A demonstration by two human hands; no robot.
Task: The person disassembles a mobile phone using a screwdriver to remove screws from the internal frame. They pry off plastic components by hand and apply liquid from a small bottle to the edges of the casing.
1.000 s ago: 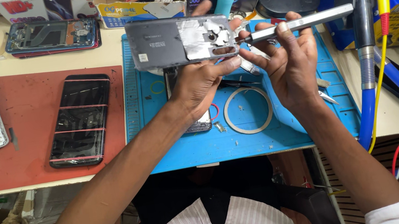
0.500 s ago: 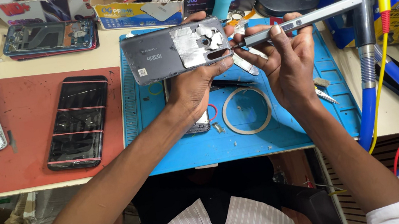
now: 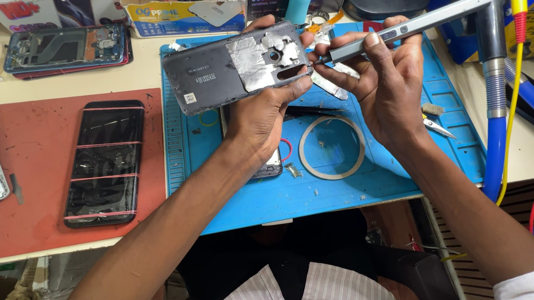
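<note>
My left hand grips one phone shell; my right hand clasps one screwdriver, tip at it. One ring lies below both.

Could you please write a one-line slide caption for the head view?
Left hand holds an opened grey phone above a blue mat; right hand applies a slim grey screwdriver.

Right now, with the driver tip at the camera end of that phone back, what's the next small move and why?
Probably seat the tip squarely and turn gently. The left hand holds the grey phone back cover raised above the blue mat, and the right hand points the slim grey electric screwdriver at its edge beside the camera cutout. The tip itself is too small to tell whether it is seated.
</note>
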